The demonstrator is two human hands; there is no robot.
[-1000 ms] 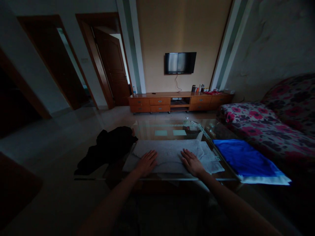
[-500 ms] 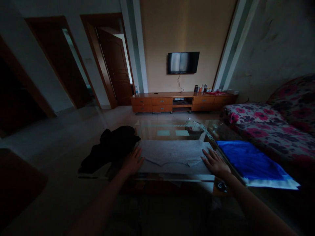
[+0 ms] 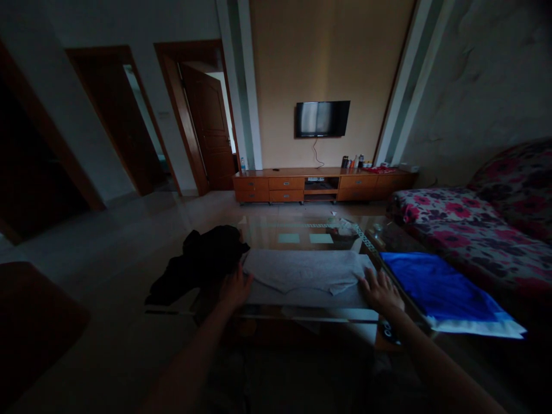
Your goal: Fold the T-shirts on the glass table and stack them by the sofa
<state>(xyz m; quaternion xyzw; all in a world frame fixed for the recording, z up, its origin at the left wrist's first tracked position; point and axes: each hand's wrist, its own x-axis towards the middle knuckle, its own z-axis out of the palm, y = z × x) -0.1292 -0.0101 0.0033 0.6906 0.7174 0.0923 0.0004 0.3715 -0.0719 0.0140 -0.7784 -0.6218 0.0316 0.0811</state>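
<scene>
A light grey folded garment, possibly a shirt, lies in a wide flat strip on the glass coffee table. My left hand rests at its left edge, fingers apart. At the opposite end, my right hand touches the right edge, its fingers also spread. A loose black cloth heap lies just left of my left hand. To the right of my right hand is a flat blue cloth with a white border.
Beyond the table, a low wooden cabinet carries bottles and small items beneath a wall television. A flowered sofa stands on the right. A clear plastic bag lies at the table's far right. The room is dim.
Both hands stay at the garment's ends; the right hand's fingers have drawn back slightly toward the right edge. The garment's upper layer looks smoother. The view has tilted up a little.
</scene>
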